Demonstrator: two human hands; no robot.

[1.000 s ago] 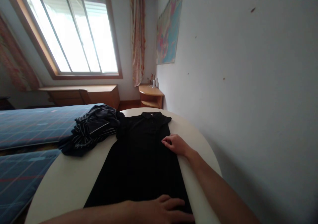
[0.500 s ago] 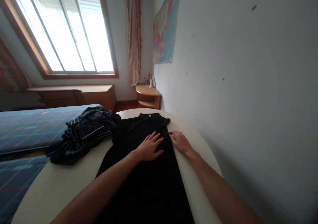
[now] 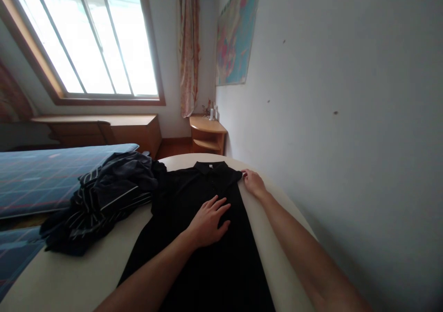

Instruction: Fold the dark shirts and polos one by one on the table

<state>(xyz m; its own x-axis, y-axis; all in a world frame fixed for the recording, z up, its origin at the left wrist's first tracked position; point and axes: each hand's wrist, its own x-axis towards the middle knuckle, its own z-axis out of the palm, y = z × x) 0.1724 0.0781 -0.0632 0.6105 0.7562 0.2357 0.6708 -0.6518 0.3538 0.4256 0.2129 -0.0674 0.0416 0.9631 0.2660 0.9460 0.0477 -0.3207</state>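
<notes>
While resting spread, empty left hand (image 3: 209, 222) atop black shirt (image 3: 221, 259), touches sleeve end (image 3: 236, 176) with curled right hand (image 3: 254, 183); cannot tell whether pinching.

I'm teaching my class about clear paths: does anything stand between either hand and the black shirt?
Nothing visible does. The left hand is spread over the shirt; the right hand is at a sleeve. The clothes pile lies left, clear of both hands.

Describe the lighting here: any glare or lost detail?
In the head view, the window is blown out white; in the head view, the black shirt sinks almost to solid dark; also in the head view, the wall dims toward the right edge.
</notes>
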